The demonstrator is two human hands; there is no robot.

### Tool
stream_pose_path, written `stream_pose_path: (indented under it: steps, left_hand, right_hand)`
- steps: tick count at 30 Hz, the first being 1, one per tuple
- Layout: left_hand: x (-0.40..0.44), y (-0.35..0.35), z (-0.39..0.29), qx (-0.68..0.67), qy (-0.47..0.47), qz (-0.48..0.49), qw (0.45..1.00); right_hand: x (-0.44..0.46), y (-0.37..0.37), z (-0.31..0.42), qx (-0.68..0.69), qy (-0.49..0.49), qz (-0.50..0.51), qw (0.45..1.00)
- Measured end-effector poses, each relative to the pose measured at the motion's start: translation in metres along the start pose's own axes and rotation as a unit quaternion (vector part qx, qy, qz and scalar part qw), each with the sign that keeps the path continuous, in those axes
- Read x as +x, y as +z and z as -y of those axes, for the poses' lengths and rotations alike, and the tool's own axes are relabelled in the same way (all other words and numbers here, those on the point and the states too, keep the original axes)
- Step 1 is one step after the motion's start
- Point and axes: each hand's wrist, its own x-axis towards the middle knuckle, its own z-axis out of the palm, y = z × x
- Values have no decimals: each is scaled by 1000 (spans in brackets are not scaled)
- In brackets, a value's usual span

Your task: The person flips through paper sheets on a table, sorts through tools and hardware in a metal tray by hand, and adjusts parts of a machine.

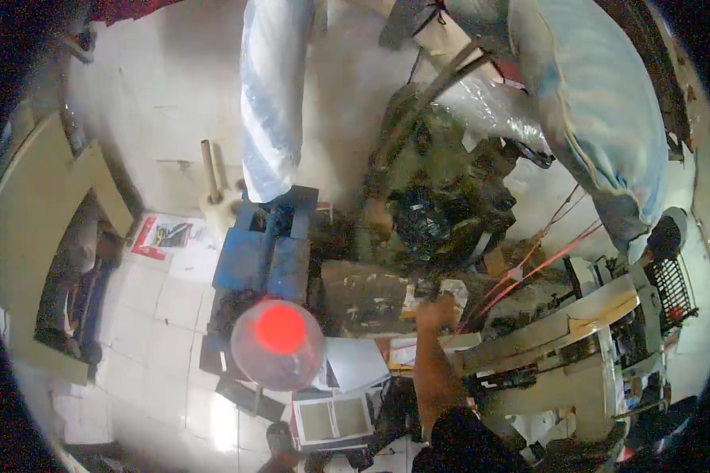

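Observation:
My right hand (436, 313) reaches forward from a dark sleeve at the bottom. Its fingers look closed, and a dark, narrow thing stands up from them, too blurred to name. It is over a worn, paint-spotted surface (355, 293), beside a whitish-yellow label or paper (455, 290). Just beyond the hand is a heap of dark green plastic bags (450, 189). I do not see my left hand. To the left stands a clear plastic bottle or jug with a red cap (280, 329), in front of a blue metal piece (264, 252).
Pink-red cords (493, 296) run to the right of my hand. White sacks hang from above, one long (272, 94) and one bulky (599, 102). A beige panel (560, 323) lies at right. A beige frame (24, 236) stands at left over white floor tiles (166, 307).

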Motion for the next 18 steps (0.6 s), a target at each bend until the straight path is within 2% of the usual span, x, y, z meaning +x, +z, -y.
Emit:
stream_pose_path:
  steps: [5,8,11,16,18]
  left_hand:
    - [1,-30,20,15,-16,17,1000]
    - [4,-49,24,28,-28,34,999]
    - [13,-63,24,39,-39,44,998]
    - [33,-87,7,61,-64,63,994]
    - [42,-93,1,71,-72,65,993]
  right_hand:
    - [-43,58,31,113,-34,-156,981]
    - [-78,69,77,183,-65,-168,966]
    - [-72,81,102,242,-85,-170,951]
    - [-85,2,142,189,-75,-143,969]
    - [-79,12,144,176,-74,-128,973]
